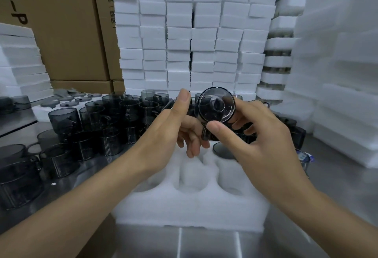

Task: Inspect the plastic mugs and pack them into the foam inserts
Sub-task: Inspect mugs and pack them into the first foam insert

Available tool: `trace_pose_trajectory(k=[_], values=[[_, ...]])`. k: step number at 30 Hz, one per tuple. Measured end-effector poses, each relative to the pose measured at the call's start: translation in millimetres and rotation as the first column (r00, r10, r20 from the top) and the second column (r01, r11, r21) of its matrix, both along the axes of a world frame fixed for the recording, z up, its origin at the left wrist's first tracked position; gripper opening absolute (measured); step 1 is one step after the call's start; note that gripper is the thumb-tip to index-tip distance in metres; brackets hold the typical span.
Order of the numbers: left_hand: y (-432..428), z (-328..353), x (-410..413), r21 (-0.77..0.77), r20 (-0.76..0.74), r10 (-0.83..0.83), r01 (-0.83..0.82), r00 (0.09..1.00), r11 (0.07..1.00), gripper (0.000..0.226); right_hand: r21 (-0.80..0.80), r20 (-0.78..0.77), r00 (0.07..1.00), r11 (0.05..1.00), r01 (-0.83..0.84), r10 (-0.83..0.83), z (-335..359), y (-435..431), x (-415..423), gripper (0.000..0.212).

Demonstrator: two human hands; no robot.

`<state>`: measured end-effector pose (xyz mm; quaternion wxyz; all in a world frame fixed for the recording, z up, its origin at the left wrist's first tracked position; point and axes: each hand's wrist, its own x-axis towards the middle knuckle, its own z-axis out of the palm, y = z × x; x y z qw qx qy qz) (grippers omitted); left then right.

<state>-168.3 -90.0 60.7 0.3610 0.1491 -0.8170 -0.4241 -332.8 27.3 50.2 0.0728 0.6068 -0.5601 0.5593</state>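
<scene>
Loose smoky-grey mugs crowd the tabletop's left side. Centre, the left hand curls its fingers round the handle and the right hand pinches the held mug, turned end-on, likely for inspection, above the near-edge foam insert.

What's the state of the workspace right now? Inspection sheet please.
Surface: steel table, shiny where bare.
Job's things: held mug, round end toward the camera; foam insert with one packed mug, visible front wells empty; loose mugs piled at left.
Clutter: flat lids far left; small blue-labelled item, unclear.
Hands: right hand grips the held mug; left hand fingers curl by its handle, grip unclear.
Cables: nothing seen.
Surroundings: stacked foam blocks, cardboard boxes.
</scene>
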Motion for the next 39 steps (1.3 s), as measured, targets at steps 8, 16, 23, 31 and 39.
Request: trace_pose_trajectory(k=[8,16,23,31,39], values=[[-0.3,0.6,1.5,-0.007,-0.071,-0.02,0.02,0.997,1.0,0.058,-0.009,0.105,0.994,0.999,-0.032,0.033,1.5,0.8,-0.5,0.051],[2.5,1.6,0.2,-0.068,-0.172,0.107,-0.12,0.979,0.99,0.029,-0.019,0.375,0.9,0.973,-0.232,0.222,0.9,-1.6,0.8,0.06],[4.3,2.0,1.6,-0.135,-0.254,0.181,-0.22,0.95,0.966,0.036,-0.044,0.495,0.803,0.933,-0.357,0.33,4.8,-1.6,2.1,0.054],[2.8,1.8,6.1,-0.28,-0.263,0.209,-0.281,0.942,0.918,0.06,-0.051,0.576,0.72,0.895,-0.443,0.389,5.2,0.6,2.0,0.051],[2.1,0.0,4.6,-0.368,-0.344,0.239,-0.364,0.908,0.855,0.052,-0.036,0.548,0.743,0.898,-0.438,0.385,9.7,3.7,4.5,0.046]])
